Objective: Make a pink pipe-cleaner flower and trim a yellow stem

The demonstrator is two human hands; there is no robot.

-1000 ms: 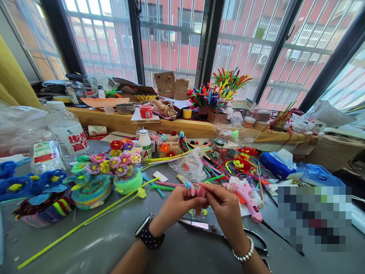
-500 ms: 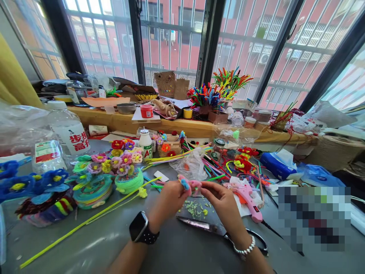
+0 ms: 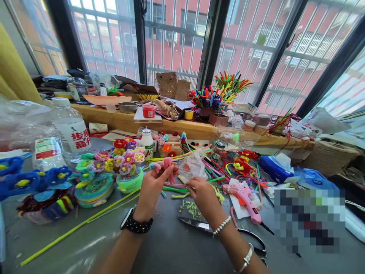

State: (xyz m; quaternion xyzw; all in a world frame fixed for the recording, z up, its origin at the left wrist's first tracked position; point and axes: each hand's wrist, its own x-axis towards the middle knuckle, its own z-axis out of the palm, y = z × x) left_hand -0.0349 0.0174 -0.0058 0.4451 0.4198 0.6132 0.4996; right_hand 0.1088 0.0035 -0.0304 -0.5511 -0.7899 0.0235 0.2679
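Observation:
My left hand point(image 3: 152, 188) pinches a pink pipe-cleaner piece point(image 3: 169, 167) bent into loops. A small light-blue and pink bit pokes out behind its fingers. To the right, my right hand point(image 3: 201, 196) is closed in a pinch, fingertips just apart from the left hand's; what it holds is too small to make out. Pink and green pipe cleaners point(image 3: 176, 188) lie behind and between the hands. Below the right hand are pale green clippings point(image 3: 190, 208) and scissors point(image 3: 196, 224), their handles partly hidden by the right wrist.
A pink glue gun point(image 3: 245, 199) lies at the right on white paper. Pipe-cleaner flowers in a green pot point(image 3: 129, 182) stand at the left, near a long yellow pipe cleaner point(image 3: 76, 226). Behind are a crumpled clear bag point(image 3: 192, 163), a jar point(image 3: 219, 150) and a tissue pack point(image 3: 275, 167).
My hands, together on the pink piece before, have separated. The left has moved left and up with the pink piece; the right has let go of it and shifted left.

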